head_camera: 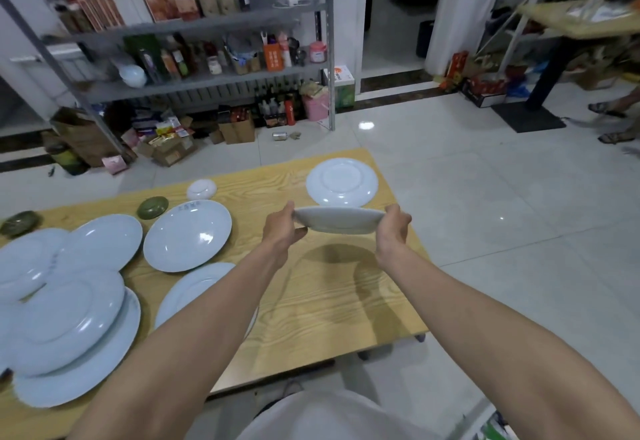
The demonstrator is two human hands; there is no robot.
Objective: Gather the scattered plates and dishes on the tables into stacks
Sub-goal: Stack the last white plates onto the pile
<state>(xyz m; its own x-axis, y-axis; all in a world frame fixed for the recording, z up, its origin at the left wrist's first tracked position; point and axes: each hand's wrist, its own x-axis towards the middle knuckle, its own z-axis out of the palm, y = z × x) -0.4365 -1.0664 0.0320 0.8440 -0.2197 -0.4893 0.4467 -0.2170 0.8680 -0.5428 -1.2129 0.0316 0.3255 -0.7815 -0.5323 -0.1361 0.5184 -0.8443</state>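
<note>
I hold a white plate (pixel 337 220) in the air above the wooden table (pixel 311 297), my left hand (pixel 282 228) gripping its left rim and my right hand (pixel 393 228) its right rim. Just beyond it an upside-down white plate (pixel 342 181) lies near the table's far right corner. A large white plate (pixel 187 235) sits mid-table, and another (pixel 194 292) lies partly under my left forearm. Several overlapping white plates (pixel 65 301) cover the left side. A small upturned white bowl (pixel 202 189) and two green dishes (pixel 152 207) (pixel 19 222) lie along the far edge.
Metal shelving (pixel 194 59) packed with bottles and boxes stands behind the table, with cartons on the floor below. Tiled floor (pixel 502 232) lies to the right. A person's sandalled feet (pixel 611 124) show at the far right, beside another table's black base (pixel 528 117).
</note>
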